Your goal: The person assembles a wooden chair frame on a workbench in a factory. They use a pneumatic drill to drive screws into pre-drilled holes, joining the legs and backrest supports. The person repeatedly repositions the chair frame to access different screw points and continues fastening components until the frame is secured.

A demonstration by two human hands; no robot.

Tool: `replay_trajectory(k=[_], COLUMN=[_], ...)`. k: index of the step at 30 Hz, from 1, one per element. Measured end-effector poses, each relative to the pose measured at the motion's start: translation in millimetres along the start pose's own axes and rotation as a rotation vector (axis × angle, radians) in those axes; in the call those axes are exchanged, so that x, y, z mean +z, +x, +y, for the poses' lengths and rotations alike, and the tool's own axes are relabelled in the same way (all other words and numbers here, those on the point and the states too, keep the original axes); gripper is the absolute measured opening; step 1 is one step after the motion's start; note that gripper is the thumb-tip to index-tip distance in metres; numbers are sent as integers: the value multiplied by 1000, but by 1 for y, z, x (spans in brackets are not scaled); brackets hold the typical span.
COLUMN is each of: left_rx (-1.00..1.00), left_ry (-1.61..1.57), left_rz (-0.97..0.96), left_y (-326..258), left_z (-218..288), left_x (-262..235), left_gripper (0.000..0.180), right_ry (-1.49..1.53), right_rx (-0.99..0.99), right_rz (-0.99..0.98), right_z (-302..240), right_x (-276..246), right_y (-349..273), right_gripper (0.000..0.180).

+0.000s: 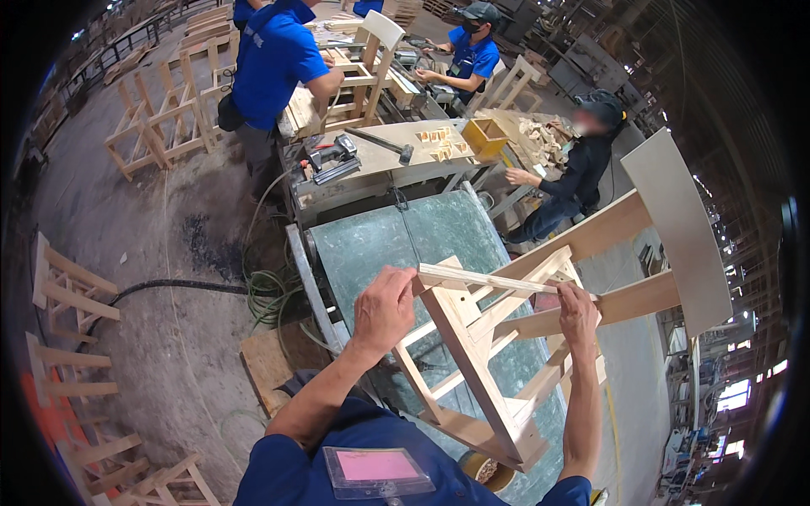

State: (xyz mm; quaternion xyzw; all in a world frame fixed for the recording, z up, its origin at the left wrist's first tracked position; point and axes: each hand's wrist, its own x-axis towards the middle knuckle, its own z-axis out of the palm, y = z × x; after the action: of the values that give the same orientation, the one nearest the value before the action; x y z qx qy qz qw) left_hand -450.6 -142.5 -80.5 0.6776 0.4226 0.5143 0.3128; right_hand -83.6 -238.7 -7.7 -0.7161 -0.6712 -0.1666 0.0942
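Note:
A pale wooden strip point(489, 280) spans the space between my hands, above a wooden chair frame point(472, 363). My left hand point(384, 310) is closed at the strip's left end, beside a corner of the frame. At the other end, my right hand point(578, 316) grips the strip with bent fingers. The frame lies tipped over on a green-topped worktable point(363, 244), its curved backrest panel point(679, 232) sticking out to the right. Whether the strip touches the frame along its length, I cannot tell.
On the bench ahead lie a nail gun point(332, 158), a hammer point(384, 145) and small wood pieces beside a yellow box point(484, 137). Co-workers point(274, 63) stand beyond. Chair frames point(173, 118) line the left floor, with a coiled green hose point(272, 295) nearer.

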Motion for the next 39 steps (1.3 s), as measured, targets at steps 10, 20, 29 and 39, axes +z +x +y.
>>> replay_trajectory(k=[10, 20, 29, 39], left_rx=[-123, 67, 81, 83], left_ry=[-257, 54, 80, 22], left_rz=[-46, -68, -99, -57], left_y=[-2, -3, -3, -12], left_z=[-2, -5, -2, -36], left_x=[1, -4, -9, -10], left_gripper=[16, 22, 26, 26], right_ry=[0, -16, -5, 77], right_rx=[10, 19, 23, 380], right_rz=[16, 26, 55, 189], right_z=[5, -4, -9, -21], right_x=[6, 1, 0, -117], right_y=[-4, -4, -1, -44], right_gripper=[23, 20, 20, 18])
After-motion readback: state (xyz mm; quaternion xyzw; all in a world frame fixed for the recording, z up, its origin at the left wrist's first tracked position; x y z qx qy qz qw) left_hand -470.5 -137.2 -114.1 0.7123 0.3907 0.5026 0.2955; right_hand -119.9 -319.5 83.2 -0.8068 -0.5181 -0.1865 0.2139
